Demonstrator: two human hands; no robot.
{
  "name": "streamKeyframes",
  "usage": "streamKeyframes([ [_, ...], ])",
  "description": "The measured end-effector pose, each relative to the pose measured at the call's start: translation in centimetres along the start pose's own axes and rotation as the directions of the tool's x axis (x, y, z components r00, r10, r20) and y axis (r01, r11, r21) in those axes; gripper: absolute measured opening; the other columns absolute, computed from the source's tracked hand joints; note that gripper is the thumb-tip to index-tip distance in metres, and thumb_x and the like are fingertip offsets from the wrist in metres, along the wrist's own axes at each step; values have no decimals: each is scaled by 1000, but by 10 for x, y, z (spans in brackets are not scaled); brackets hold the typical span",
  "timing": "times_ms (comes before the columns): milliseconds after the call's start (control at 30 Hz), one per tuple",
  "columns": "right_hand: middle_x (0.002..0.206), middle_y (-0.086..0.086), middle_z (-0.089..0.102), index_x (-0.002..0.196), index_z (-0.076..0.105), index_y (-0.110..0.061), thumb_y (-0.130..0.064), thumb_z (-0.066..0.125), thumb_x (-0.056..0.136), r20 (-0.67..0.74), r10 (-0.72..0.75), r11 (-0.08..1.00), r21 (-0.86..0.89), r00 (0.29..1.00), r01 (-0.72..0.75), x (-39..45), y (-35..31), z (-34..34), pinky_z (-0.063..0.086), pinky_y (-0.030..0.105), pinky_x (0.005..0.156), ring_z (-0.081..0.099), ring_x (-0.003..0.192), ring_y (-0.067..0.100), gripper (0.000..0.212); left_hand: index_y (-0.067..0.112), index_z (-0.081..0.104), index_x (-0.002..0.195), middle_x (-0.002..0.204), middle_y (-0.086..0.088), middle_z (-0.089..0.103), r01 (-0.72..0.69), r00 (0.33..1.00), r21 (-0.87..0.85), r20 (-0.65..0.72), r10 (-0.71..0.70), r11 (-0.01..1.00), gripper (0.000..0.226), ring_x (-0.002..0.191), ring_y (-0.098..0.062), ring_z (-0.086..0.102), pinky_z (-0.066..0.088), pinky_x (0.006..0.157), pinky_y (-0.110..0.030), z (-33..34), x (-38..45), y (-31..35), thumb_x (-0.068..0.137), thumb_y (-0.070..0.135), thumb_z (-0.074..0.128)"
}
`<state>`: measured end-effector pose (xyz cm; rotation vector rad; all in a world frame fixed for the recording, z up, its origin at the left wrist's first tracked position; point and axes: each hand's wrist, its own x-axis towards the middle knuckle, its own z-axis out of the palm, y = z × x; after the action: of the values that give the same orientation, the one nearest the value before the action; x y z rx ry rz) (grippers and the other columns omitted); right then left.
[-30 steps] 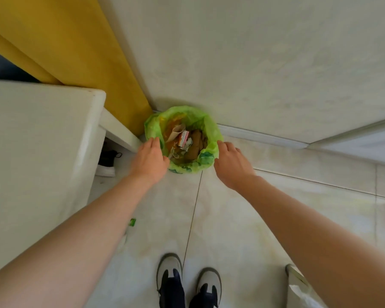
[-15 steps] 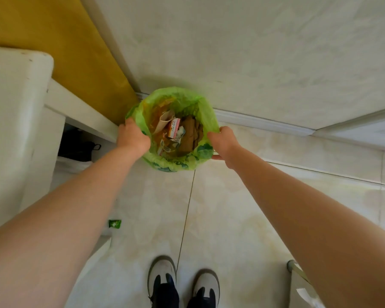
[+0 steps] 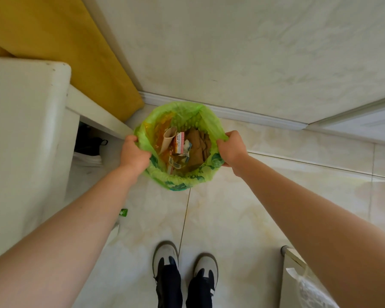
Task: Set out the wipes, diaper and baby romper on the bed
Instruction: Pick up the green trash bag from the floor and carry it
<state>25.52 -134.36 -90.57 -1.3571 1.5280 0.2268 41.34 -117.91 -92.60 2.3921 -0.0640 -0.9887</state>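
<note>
A green bin bag (image 3: 182, 182) lines a small waste bin on the tiled floor by the wall. Wrappers, paper and brown scraps (image 3: 182, 147) fill it. My left hand (image 3: 133, 153) grips the bag's left rim, fingers curled over the plastic. My right hand (image 3: 231, 148) grips the right rim the same way. No wipes, diaper, romper or bed is in view.
A white cabinet (image 3: 25, 134) stands at the left with a dark shoe (image 3: 89, 141) under it. A yellow curtain (image 3: 76, 52) hangs behind. My two shoes (image 3: 185, 270) stand below the bin. A white edge with clear plastic (image 3: 307, 283) sits at the lower right. A green scrap (image 3: 123, 212) lies on the floor.
Both hands went from resting beside the bag's rim to gripping it. The rim is now bunched and pulled outward at each side.
</note>
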Motion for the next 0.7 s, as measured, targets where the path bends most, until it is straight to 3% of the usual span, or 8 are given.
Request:
streamKeyframes([
  [100,85,0,48,117,41,-11,-14,43,96,-51,-101,995,4,994,101,-36,-9,-24,56,52,80,59,89,30,21,12,48,124,111,-12,61,-47,998,-95,-34,44,994,44,88,-27,63,55,77,-40,-19,-34,17,84,6,65],
  [200,79,-6,47,120,44,-9,-14,45,97,-122,-219,976,-37,968,216,-83,-23,-53,49,34,59,53,71,18,24,12,50,121,104,-7,63,-118,989,-152,-101,103,981,44,79,-18,62,50,67,-32,-45,-80,39,82,11,72],
  [267,79,-4,50,119,45,-10,-15,46,97,-148,-270,963,-52,951,265,-120,-34,-76,38,27,51,50,66,12,23,13,52,121,93,-2,63,-162,979,-169,-150,137,972,48,78,-18,62,50,70,-32,-66,-116,55,79,13,75],
  [333,82,-2,53,121,47,-8,-14,48,97,-166,-317,948,-51,934,313,-160,-46,-99,38,26,51,52,66,13,25,13,53,122,84,4,61,-208,965,-173,-200,172,963,49,78,-18,61,48,68,-28,-88,-157,71,78,13,76],
  [467,92,4,59,121,51,-8,-15,51,96,-215,-382,924,-71,899,376,-247,-64,-145,40,27,61,55,75,20,26,10,55,123,91,-5,65,-286,938,-186,-255,235,940,47,77,-16,61,42,63,-16,-132,-241,102,80,12,74],
  [700,86,-4,55,119,53,-7,-15,53,95,-264,-436,899,-86,860,430,-374,-63,-204,44,30,65,55,71,14,26,12,55,122,90,-5,63,-332,920,-210,-286,267,920,43,78,-20,61,50,73,-32,-187,-376,121,82,12,72],
])
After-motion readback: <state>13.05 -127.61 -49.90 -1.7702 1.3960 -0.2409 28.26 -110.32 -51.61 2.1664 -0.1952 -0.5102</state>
